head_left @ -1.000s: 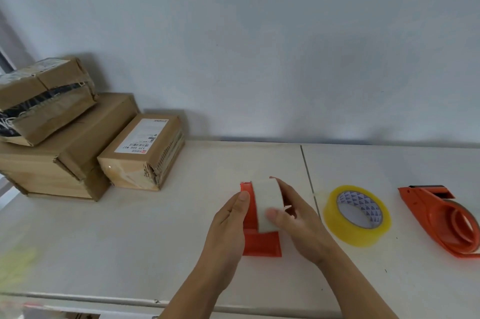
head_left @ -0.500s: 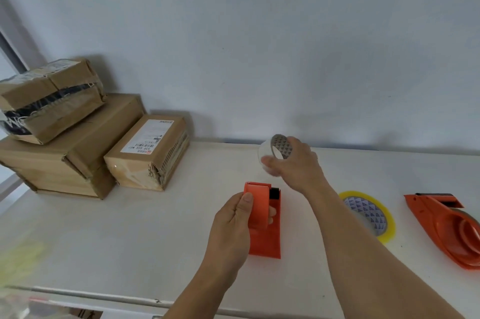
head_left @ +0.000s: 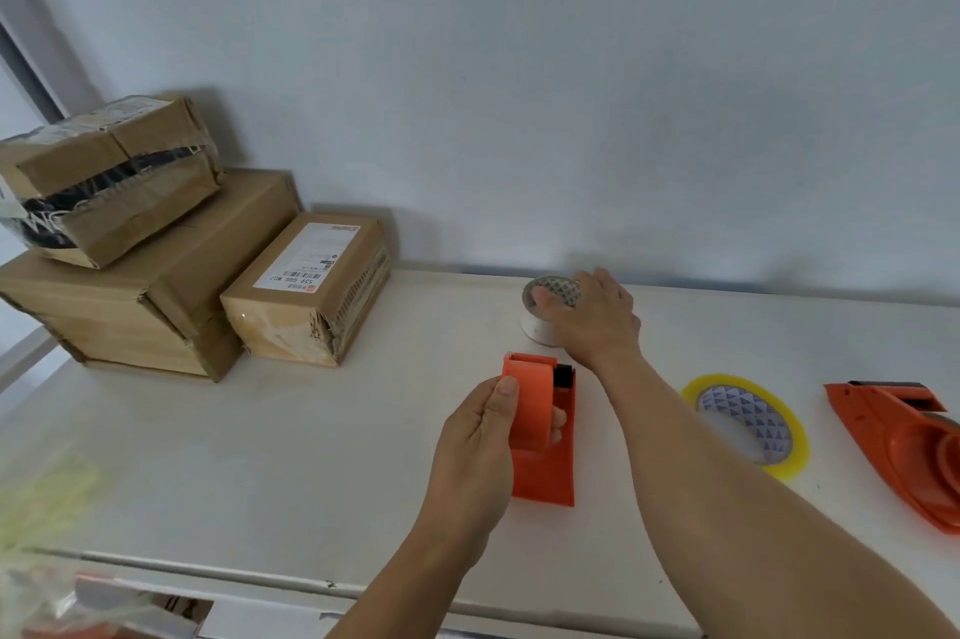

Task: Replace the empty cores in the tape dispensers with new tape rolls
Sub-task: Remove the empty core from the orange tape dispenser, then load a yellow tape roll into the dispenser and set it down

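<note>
Tape core, the white empty ring with a grey patterned inside (head_left: 545,311), now sits on the white table (head_left: 311,430) near the wall, under the right hand (head_left: 592,321), whose fingers rest loosely over it; a second ago it was still in the small orange plastic dispenser (head_left: 543,430). That dispenser stands emptied in the left hand (head_left: 483,441), gripped by its side. The yellow tape roll (head_left: 748,425) lies beside the right forearm, likely next to go in
</note>
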The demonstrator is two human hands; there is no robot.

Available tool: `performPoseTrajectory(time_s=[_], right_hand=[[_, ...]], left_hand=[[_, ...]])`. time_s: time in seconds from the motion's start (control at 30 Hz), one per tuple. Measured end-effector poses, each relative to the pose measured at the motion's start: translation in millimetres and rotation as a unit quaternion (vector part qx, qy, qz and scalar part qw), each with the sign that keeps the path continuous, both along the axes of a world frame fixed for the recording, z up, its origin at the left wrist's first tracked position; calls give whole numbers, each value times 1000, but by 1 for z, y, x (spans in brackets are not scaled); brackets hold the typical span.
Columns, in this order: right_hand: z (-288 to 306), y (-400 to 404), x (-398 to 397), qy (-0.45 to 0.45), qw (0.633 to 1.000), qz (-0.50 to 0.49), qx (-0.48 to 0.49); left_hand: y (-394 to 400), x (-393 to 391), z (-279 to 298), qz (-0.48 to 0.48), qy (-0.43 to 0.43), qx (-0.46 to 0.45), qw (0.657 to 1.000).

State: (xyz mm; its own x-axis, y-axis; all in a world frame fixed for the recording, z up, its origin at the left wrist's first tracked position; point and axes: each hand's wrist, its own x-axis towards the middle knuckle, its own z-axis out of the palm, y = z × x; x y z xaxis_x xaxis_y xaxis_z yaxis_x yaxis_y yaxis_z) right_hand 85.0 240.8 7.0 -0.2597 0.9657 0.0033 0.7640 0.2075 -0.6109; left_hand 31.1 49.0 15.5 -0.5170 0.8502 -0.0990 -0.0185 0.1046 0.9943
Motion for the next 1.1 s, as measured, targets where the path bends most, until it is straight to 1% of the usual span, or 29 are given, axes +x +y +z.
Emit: performPoseTrajectory(time_s=[0.07,0.13,0.3,0.37,0.43,0.5,0.57,0.63,0.67,0.7,0.77,0.83,0.9,0.97,1.0,1.1], right_hand=[[7,-20,17,44,998,-25,25],[10,-47,38,59,996,-46,57],[-5,-98,89,19,983,-134,125],[-12,-104,106,-16,978,-174,118],[-15,-107,117,-75,974,-190,98],[-17,-110,124,-138,972,-177,71],[-20,-111,131,-185,969,-146,77],[-21,-110,135,-190,970,-129,79],[-20,-110,137,-168,975,-124,72],[-18,-111,139,-122,983,-122,63],[-7,-117,141,40,992,-119,21],[6,-130,139,195,975,-97,-35],[13,-144,135,286,953,-73,-62],[15,-156,127,339,936,-55,-75],[14,-161,122,350,932,-44,-79],[9,-169,107,334,938,-16,-87]], left_hand=[[1,1,-3,3,-5,-2,1000],[1,4,-6,5,-10,-8,1000],[-2,2,-11,-8,-5,3,1000],[-3,2,-13,-6,-1,8,1000],[-4,5,-14,-6,-5,14,1000],[-4,10,-14,-3,-5,15,1000],[-4,15,-14,7,-7,13,1000],[-4,19,-14,22,-11,8,1000],[-4,22,-14,29,-11,6,999],[-4,24,-14,35,-9,6,999],[-5,29,-12,41,-4,9,999],[-4,33,-10,46,2,8,999],[-3,37,-8,54,5,9,998],[-4,42,-8,60,0,7,998],[-5,43,-8,63,-4,7,998],[-6,47,-5,70,-17,9,997]])
